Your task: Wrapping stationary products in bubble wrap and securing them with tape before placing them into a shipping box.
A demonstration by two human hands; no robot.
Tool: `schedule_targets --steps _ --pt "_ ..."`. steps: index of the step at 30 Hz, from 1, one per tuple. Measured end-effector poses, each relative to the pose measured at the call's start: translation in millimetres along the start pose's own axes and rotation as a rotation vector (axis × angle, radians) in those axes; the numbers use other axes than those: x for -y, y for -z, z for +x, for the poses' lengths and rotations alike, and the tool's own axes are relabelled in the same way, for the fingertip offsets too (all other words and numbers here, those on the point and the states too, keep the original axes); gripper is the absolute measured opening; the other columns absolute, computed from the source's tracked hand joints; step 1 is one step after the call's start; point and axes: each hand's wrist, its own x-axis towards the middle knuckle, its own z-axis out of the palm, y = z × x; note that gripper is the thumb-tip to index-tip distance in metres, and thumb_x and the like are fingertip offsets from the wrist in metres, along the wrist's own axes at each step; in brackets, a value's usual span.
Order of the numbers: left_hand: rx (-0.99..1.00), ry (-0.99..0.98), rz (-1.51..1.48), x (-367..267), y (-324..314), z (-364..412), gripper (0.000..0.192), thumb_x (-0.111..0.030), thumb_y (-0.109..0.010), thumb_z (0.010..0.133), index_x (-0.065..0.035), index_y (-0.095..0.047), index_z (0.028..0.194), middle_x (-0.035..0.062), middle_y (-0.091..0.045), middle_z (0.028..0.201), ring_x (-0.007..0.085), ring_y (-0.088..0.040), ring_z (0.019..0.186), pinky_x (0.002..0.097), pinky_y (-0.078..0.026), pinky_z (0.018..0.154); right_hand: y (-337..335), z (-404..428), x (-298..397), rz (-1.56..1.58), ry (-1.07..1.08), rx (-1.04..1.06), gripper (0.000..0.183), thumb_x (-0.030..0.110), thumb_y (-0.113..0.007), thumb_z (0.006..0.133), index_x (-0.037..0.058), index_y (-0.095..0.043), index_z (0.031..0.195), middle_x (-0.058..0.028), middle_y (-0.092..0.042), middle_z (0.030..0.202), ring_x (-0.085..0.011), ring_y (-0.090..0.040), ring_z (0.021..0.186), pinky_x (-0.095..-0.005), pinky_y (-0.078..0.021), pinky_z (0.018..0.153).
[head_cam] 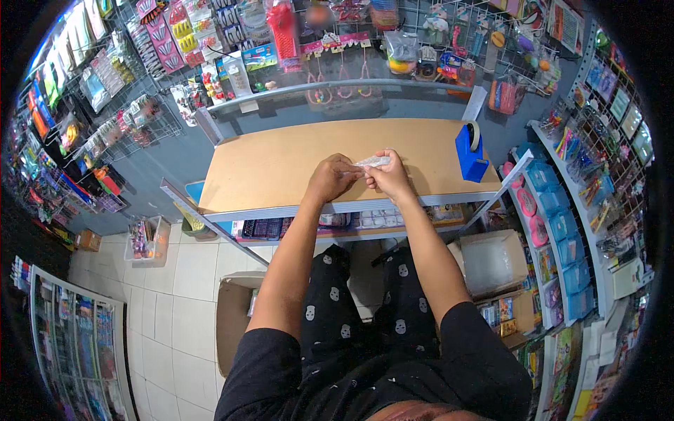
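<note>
Above the front part of a light wooden shelf top, my two hands meet around a small piece of crumpled clear plastic. My left hand has its fingertips closed at the plastic's left end. My right hand grips the plastic between thumb and curled fingers. Whether anything is inside the plastic cannot be told. A blue tape dispenser with a roll of tape stands at the right end of the shelf top, apart from my hands.
A metal rail runs behind the shelf top, below hanging packaged goods. Plastic baskets sit on the lower shelf. Open cardboard boxes stand on the floor left and right of my legs. A clear bin stands on the tiles.
</note>
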Motion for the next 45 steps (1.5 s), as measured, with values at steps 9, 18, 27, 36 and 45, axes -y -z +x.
schedule_targets --steps 9,18,27,36,45 --pt "0.017 0.01 0.013 0.4 -0.7 -1.5 0.022 -0.009 -0.082 0.075 -0.012 -0.08 0.097 0.0106 -0.072 0.088 0.0252 -0.068 0.084 0.0353 -0.055 0.076 -11.1 -12.3 17.3 -0.431 0.003 -0.233 0.042 0.009 -0.072 0.088 0.0081 -0.039 0.115 -0.0095 -0.064 0.071 -0.0139 -0.056 0.048 -0.0305 -0.0442 0.04" --pt "-0.028 0.077 -0.054 -1.4 0.8 1.1 0.015 -0.013 -0.076 0.083 -0.0048 -0.077 0.096 0.016 -0.072 0.086 0.0291 -0.068 0.08 0.037 -0.054 0.074 6.6 -20.7 16.8 -0.985 0.398 -0.222 0.055 0.026 -0.083 0.077 0.0082 -0.05 0.117 -0.0094 -0.07 0.072 -0.0261 -0.071 0.067 -0.0422 -0.0545 0.062" --pt "-0.069 0.132 -0.054 -3.0 -0.4 -0.2 0.023 -0.013 -0.072 0.089 -0.0031 -0.072 0.11 0.0164 -0.072 0.095 0.0243 -0.069 0.085 0.0353 -0.054 0.078 21.4 -9.9 9.7 -0.668 0.373 -0.075 0.056 0.022 -0.085 0.078 0.0085 -0.05 0.12 -0.003 -0.063 0.062 -0.0131 -0.063 0.06 -0.0306 -0.0488 0.058" --pt "-0.015 0.374 -0.403 1.4 -0.1 1.1 0.032 -0.019 -0.067 0.095 -0.005 -0.064 0.124 0.0147 -0.071 0.09 0.0175 -0.067 0.081 0.0336 -0.053 0.074 52.9 5.8 -1.9 -0.086 0.431 0.016 0.07 0.012 -0.079 0.085 0.0036 -0.039 0.142 -0.0084 -0.062 0.108 -0.0136 -0.062 0.093 -0.0274 -0.0543 0.082" --pt "0.162 0.256 -0.187 -10.4 6.1 0.5 0.046 -0.034 -0.077 0.084 -0.0048 -0.068 0.119 0.0184 -0.074 0.101 0.03 -0.072 0.095 0.0372 -0.054 0.085 50.9 0.3 1.6 -0.138 0.252 0.039 0.051 0.012 -0.07 0.093 0.0023 -0.044 0.136 -0.0159 -0.064 0.113 -0.015 -0.068 0.072 -0.0246 -0.0572 0.06"
